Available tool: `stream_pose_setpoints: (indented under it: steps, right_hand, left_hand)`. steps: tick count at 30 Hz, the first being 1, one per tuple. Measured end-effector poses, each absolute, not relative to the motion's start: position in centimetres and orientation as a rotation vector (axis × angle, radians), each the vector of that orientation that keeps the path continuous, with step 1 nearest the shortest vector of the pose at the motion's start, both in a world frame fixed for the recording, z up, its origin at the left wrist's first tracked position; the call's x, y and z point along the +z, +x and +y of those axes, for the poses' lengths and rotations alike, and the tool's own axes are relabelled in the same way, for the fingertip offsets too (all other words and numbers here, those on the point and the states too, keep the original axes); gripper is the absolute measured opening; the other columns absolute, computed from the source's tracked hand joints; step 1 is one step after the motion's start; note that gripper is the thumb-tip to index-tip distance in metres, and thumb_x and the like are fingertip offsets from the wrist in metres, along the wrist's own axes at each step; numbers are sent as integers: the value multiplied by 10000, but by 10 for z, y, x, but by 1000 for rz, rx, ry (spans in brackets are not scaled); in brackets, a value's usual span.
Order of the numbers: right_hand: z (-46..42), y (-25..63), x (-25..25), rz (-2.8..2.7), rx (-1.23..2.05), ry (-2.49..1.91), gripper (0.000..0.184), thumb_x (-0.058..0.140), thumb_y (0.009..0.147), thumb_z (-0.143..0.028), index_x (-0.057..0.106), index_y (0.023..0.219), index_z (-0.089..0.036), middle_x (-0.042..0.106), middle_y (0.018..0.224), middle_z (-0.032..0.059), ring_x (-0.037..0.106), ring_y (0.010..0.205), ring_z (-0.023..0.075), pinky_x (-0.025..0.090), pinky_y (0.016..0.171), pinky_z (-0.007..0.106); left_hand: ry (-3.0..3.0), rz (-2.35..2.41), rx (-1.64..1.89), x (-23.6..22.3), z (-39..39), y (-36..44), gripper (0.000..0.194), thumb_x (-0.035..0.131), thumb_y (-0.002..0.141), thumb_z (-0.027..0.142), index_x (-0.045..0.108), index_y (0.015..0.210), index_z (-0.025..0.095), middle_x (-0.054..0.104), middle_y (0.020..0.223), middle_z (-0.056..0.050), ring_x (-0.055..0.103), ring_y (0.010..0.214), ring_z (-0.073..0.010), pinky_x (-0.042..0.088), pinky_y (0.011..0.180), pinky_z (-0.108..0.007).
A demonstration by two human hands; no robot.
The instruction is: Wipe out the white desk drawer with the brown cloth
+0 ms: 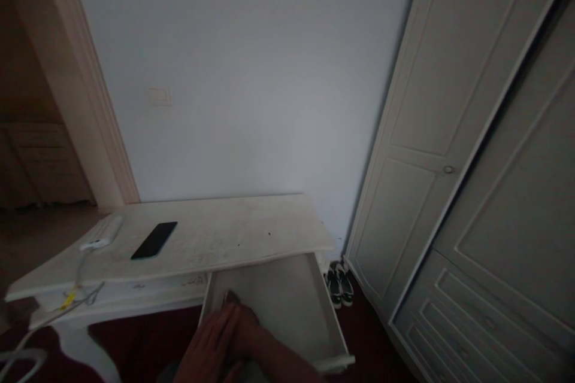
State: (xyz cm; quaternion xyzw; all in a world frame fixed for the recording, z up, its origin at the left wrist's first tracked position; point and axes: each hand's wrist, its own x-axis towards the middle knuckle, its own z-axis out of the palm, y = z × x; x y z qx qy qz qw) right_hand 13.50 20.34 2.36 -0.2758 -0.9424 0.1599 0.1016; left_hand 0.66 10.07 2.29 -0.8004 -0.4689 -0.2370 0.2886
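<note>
My left hand [210,338] and my right hand [248,328] are close together over the left part of a pulled-out white drawer [287,302]. The left hand's fingers are stretched out and lie against the right hand. The right hand is curled, its fingers mostly hidden. A small dark brownish thing [231,297] shows just past the fingertips; it is too dim to name. The drawer juts out from the right side of a white table [233,227], and its bare bottom shows.
On the tabletop lie a dark phone [154,240] and a white power strip [102,233] with a cable [79,269] hanging down. Sneakers [339,284] stand on the floor right of the drawer. A tall white wardrobe [413,161] stands at the right, and a wall rises behind the table.
</note>
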Motion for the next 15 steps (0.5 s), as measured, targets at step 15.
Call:
stream_pose_setpoints:
  steps: [15]
  right_hand:
    - [248,247,77,-2105,415,-1777,536,709,882,-362,656,1405,-257,583,1519,171,491,1423,390,430,1111,539]
  left_hand:
    - [-2046,-1351,-726,-11,115,6,872,508,1021,601,191,1743,230,669,1538,-88,598,1395,-281,443,1134,-446]
